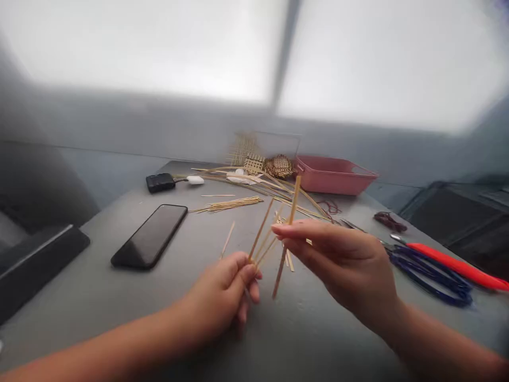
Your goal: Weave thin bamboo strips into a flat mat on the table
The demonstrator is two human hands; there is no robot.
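My left hand (225,294) is closed, pinching the lower ends of a few thin bamboo strips (263,237) that fan up and to the right. My right hand (342,260) is closed around a single longer bamboo strip (294,199) that stands nearly upright, its lower end sticking out below the fingers. The two hands are close together above the grey table (119,297), and the strips cross between them.
A black phone (151,236) lies to the left. A bundle of cut strips (230,204), long loose strips, small woven pieces (278,165) and a pink tray (334,175) sit further back. Blue-handled scissors (429,270) and a red-handled tool (457,263) lie at the right.
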